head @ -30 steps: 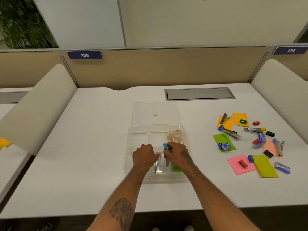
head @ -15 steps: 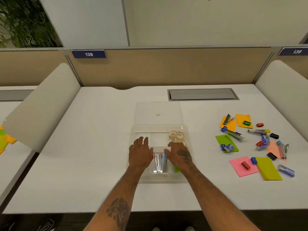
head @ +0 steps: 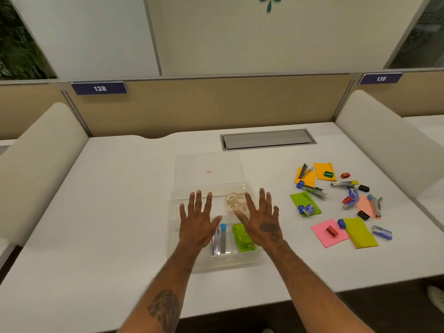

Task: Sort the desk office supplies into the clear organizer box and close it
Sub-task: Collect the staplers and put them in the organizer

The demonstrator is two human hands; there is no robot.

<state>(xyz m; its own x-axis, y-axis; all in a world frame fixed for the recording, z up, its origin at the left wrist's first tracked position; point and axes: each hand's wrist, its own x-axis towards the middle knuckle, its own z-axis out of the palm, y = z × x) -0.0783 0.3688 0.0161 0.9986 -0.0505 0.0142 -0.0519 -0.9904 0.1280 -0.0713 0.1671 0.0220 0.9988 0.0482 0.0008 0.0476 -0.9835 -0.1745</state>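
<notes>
Smooth white desk (head: 115,212); clear rectangular box (head: 228,263)

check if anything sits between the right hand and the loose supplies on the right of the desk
Nothing visible. The right hand is open above the organizer box, and only bare desk separates it from the nearest green sticky pad.

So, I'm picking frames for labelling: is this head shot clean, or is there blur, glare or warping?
Head view: light is even, shadows are soft and there is no strong glare; the wide lens bows the partition and the edges of the desk; the left hand and right hand look sharp; the walls of the clear organizer box are faint against the white top and hard to trace.
</notes>
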